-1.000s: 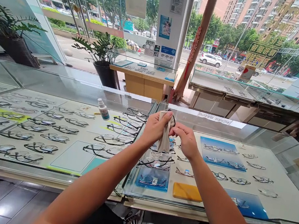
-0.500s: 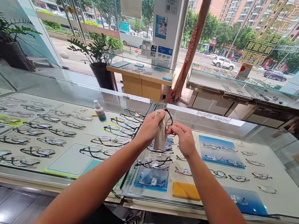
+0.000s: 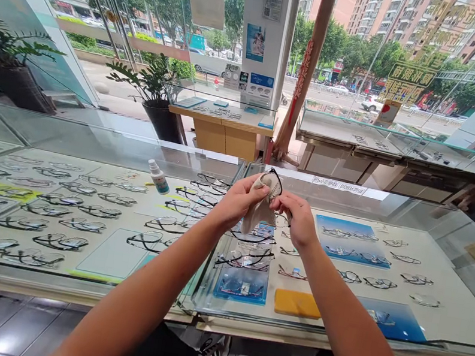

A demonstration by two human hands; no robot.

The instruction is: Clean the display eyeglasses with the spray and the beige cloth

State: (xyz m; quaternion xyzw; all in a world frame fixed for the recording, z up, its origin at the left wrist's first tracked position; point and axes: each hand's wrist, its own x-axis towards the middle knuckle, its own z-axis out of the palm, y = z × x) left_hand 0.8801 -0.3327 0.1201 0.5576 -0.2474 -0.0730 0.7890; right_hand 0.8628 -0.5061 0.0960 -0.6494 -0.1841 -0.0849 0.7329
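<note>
Above the glass counter, my left hand (image 3: 239, 201) is closed on a beige cloth (image 3: 253, 216), its thumb pressing the cloth over a lens. Dark-framed eyeglasses (image 3: 277, 178) stick up between my hands, partly covered by the cloth. My right hand (image 3: 297, 217) pinches the eyeglasses on their right side, with a dark temple showing by the fingers. How far the cloth wraps behind the lens is hidden. To the left of my hands, a small white spray bottle (image 3: 158, 177) with a blue-green label stands on the counter glass.
Beneath the glass counter top (image 3: 88, 144) lie rows of eyeglasses (image 3: 60, 241), blue display trays (image 3: 348, 240) and a yellow case (image 3: 297, 303). Beyond the counter are a potted plant (image 3: 160, 98), a wooden post (image 3: 309, 62) and more display cases (image 3: 346, 129).
The cloth and eyeglasses have turned a little in my hands and shifted slightly right. My left thumb now lies across the cloth; more of the dark frame shows.
</note>
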